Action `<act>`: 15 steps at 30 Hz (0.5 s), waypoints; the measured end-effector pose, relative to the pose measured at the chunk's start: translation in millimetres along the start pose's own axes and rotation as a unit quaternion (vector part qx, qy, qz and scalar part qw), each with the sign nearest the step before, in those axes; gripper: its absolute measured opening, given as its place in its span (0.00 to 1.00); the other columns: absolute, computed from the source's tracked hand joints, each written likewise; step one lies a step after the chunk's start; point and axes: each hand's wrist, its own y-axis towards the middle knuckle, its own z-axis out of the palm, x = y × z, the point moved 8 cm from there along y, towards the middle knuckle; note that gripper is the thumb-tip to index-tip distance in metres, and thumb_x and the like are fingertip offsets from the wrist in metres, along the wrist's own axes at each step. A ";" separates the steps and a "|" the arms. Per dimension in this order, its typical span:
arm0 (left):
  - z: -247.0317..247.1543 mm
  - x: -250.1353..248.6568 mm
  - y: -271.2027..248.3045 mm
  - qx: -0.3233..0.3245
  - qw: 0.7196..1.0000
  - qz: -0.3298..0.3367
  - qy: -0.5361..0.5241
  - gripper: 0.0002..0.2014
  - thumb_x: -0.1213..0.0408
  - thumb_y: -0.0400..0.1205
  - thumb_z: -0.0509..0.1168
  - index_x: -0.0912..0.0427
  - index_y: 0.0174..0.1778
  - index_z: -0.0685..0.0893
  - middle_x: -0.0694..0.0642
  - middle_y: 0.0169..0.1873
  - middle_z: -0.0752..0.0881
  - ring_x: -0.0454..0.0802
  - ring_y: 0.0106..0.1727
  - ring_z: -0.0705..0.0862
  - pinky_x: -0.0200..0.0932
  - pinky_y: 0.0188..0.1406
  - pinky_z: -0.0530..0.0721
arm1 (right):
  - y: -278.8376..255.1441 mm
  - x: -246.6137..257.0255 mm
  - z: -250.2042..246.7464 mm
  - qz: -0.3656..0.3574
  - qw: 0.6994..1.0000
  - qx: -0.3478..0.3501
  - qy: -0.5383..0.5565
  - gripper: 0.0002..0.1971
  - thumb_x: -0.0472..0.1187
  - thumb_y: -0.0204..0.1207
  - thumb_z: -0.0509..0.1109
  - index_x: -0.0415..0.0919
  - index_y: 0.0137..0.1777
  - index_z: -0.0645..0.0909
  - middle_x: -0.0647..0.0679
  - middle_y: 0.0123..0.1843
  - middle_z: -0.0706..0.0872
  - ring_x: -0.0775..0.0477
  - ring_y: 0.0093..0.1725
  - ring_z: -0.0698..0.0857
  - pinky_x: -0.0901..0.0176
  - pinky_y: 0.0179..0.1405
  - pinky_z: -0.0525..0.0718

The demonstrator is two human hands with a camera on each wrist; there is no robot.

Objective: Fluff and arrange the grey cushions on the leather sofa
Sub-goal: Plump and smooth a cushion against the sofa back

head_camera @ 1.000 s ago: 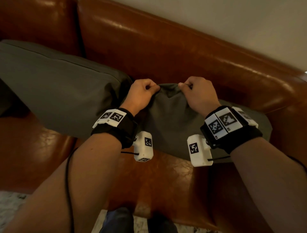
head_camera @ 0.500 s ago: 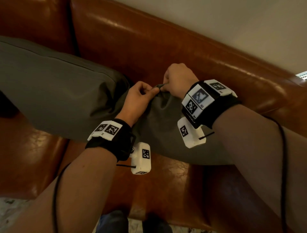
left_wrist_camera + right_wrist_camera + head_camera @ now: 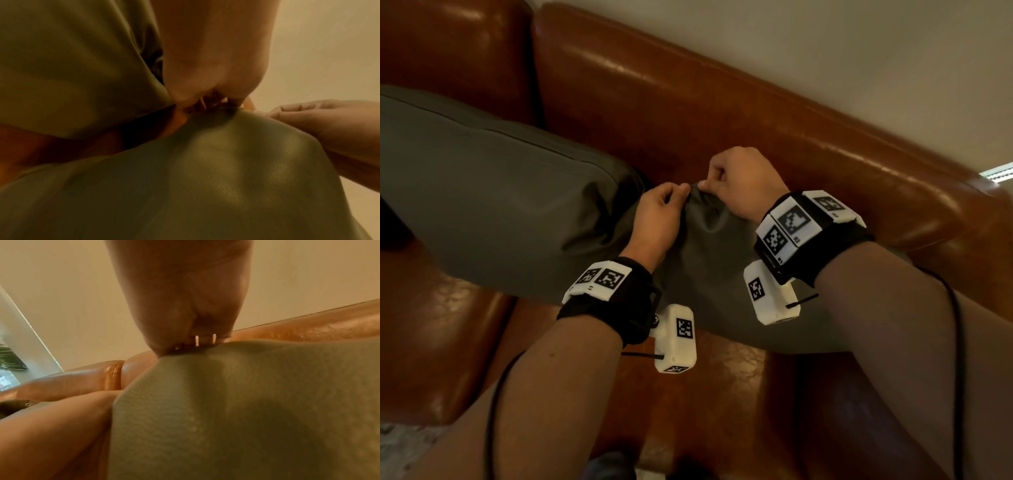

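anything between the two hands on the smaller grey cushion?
Only a short bunched ridge of the smaller grey cushion, no other object. The left hand and right hand pinch its top edge nearly fingertip to fingertip. Clearest in the head view.

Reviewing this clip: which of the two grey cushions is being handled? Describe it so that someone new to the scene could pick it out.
Start at the brown leather sofa. Two grey cushions lean against its backrest; take the smaller cushion, right of the large cushion. Unlike that smooth, untouched neighbour, its top edge is bunched into a peak, pinched by the left hand and the right hand.
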 end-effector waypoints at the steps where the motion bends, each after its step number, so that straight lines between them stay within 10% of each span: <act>1: -0.6 0.2 -1.2 -0.001 1.000 0.003 -0.009 0.14 0.55 0.86 0.61 0.61 0.42 0.83 0.60 0.37 0.83 0.51 0.39 0.82 0.49 0.43 0.81 | 1.7 -0.8 0.6 0.003 1.000 0.004 0.001 0.14 0.46 0.81 0.70 0.41 0.35 0.81 0.50 0.32 0.81 0.50 0.36 0.81 0.59 0.34 0.75; 15: 1.2 5.9 -4.8 0.015 0.999 0.005 -0.041 0.14 0.56 0.87 0.58 0.59 0.40 0.81 0.57 0.36 0.81 0.53 0.39 0.79 0.54 0.44 0.77 | 2.7 -5.6 9.3 -0.018 0.999 -0.028 0.016 0.14 0.47 0.80 0.70 0.45 0.33 0.76 0.52 0.36 0.79 0.54 0.36 0.78 0.62 0.33 0.72</act>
